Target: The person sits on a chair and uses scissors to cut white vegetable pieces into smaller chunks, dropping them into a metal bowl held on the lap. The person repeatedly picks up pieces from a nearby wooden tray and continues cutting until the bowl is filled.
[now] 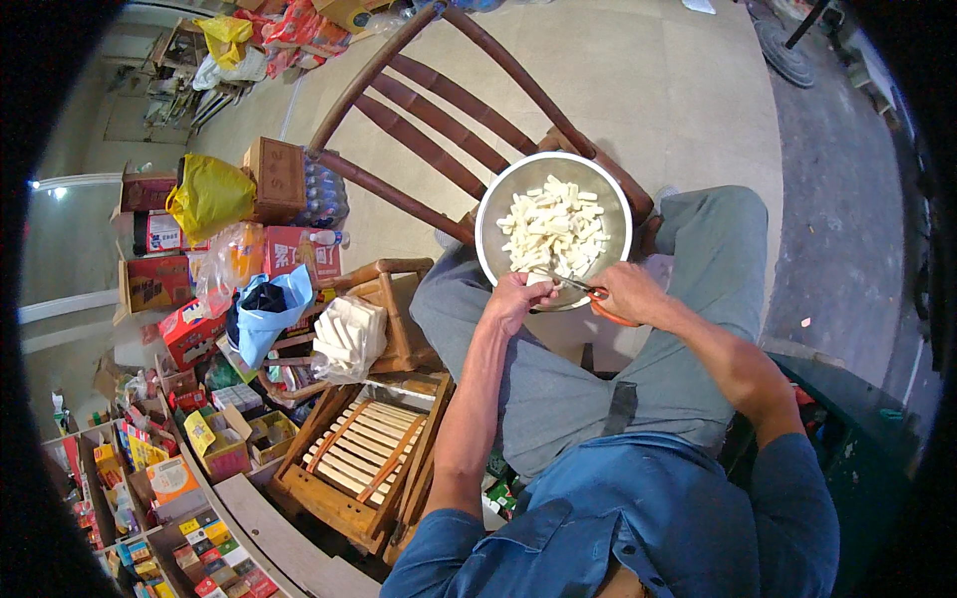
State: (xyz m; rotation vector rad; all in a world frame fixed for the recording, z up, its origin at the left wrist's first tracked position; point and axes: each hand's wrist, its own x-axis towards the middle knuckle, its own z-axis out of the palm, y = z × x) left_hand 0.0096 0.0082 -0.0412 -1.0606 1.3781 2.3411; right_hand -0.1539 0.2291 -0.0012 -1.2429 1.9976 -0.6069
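Note:
A round metal bowl [486,239] rests on the seat of a brown wooden chair, between my knees. Short cut pieces of a pale white food [553,227] are heaped in it; their exact kind I cannot make out. Over the bowl's near rim, my right hand [633,295] grips a pair of scissors with orange handles [613,317]. The blades point left, toward my left hand [515,302], whose fingers are pinched on a white stick [539,279], mostly hidden by them. To my left, a clear plastic bag of longer white sticks [349,336] sits beside a bamboo chair.
The wooden chair's slatted back [424,110] rises beyond the bowl. On my left stand a folded slatted wooden chair [364,453], a bamboo chair [399,309], cardboard boxes [274,179], a yellow bag [209,196] and shelves of small packets [219,558]. A dark green surface [847,439] lies right.

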